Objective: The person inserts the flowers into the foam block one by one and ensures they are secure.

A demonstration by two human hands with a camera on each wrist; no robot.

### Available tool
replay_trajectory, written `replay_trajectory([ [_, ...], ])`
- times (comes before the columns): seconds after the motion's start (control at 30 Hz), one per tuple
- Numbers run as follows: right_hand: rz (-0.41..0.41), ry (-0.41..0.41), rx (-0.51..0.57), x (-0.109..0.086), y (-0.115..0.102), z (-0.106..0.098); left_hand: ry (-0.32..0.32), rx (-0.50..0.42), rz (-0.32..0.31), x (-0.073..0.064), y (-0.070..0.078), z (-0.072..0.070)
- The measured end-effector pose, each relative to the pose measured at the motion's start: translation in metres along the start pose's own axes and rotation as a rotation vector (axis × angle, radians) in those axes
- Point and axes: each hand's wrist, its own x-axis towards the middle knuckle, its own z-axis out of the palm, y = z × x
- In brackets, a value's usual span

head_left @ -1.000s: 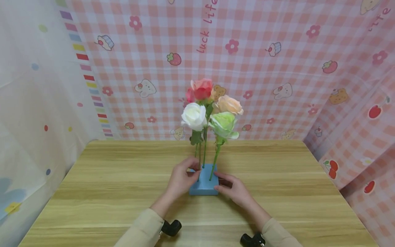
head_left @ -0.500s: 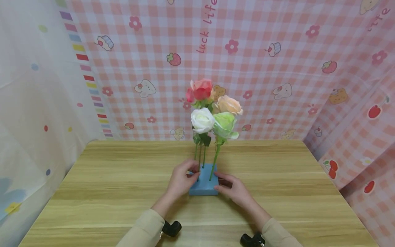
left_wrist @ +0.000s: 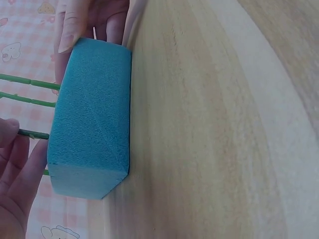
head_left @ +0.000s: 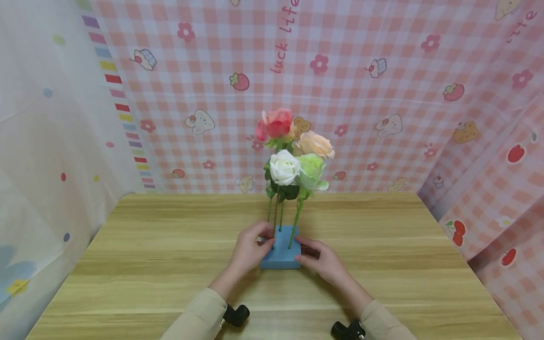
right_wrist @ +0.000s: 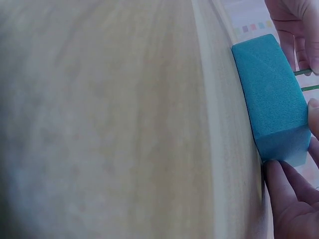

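A blue foam block [head_left: 281,260] sits on the table with several artificial roses standing in it. My left hand [head_left: 250,244] pinches the lower stem of the white rose [head_left: 284,167], just above the front left of the block; the left wrist view shows this stem [left_wrist: 34,134] meeting the foam. My right hand [head_left: 326,262] holds the block's right side, thumb and fingers against it. To the right of the white bloom is a green rose [head_left: 312,173]. Behind them rise a peach rose [head_left: 316,144] and a pinkish-red rose [head_left: 277,123]; their stems are partly hidden.
The block stands near the middle of a wooden table [head_left: 170,264]. A pink checked cloth [head_left: 357,89] hangs behind and to the right, and a white cloth [head_left: 51,141] hangs on the left. Black wrist cameras [head_left: 236,315] are strapped to both forearms.
The white rose's bloom has swung right and slightly down, now overlapping the green rose. My left fingers have shifted slightly down at the stem. My right hand and the block have stayed still.
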Motion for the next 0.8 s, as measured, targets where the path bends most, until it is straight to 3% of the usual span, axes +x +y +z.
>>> replay_trajectory([
  [0.33, -0.009, -0.003, -0.018, 0.0000, 0.0004, 0.0004, -0.007, -0.017, -0.052, -0.0038, -0.0041, 0.0020],
  [0.8, -0.056, -0.015, 0.028, -0.0006, 0.0022, -0.0002, -0.021, -0.058, -0.068, -0.0092, -0.0044, -0.0003],
])
